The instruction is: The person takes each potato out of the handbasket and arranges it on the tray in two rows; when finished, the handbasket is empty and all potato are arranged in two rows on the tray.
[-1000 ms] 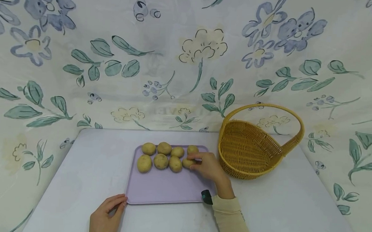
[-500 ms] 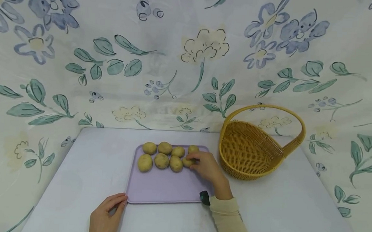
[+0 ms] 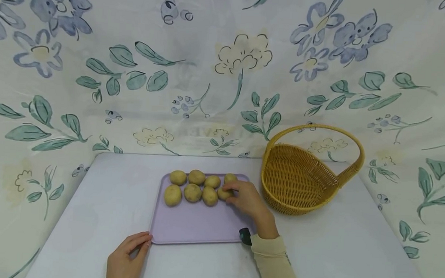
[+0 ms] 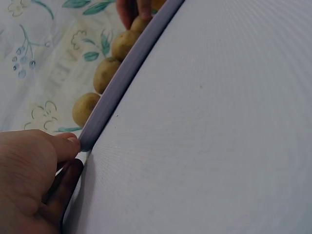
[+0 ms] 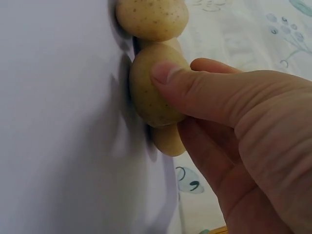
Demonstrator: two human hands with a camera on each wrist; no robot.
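A lilac tray (image 3: 195, 228) lies on the white table with several potatoes (image 3: 172, 195) in two rows across its far half. At the right end of the nearer row, my right hand (image 3: 247, 198) pinches a potato (image 5: 158, 92) between thumb and fingers. The right wrist view shows that potato low over the tray surface, with another potato (image 5: 153, 17) beside it and one partly hidden behind. My left hand (image 3: 127, 258) holds the tray's near left corner; in the left wrist view its thumb and a finger (image 4: 68, 187) meet at that corner.
A yellow-brown wicker basket (image 3: 296, 180) with a tall arched handle stands right of the tray, its interior visible. A floral-patterned cloth (image 3: 193, 125) rises behind the table and along both sides. A dark strap piece (image 3: 245, 236) hangs at the right wrist.
The view shifts slightly with the head. My right hand stays on the same potato, its forearm moved a touch left; the left hand and the tray keep their places.
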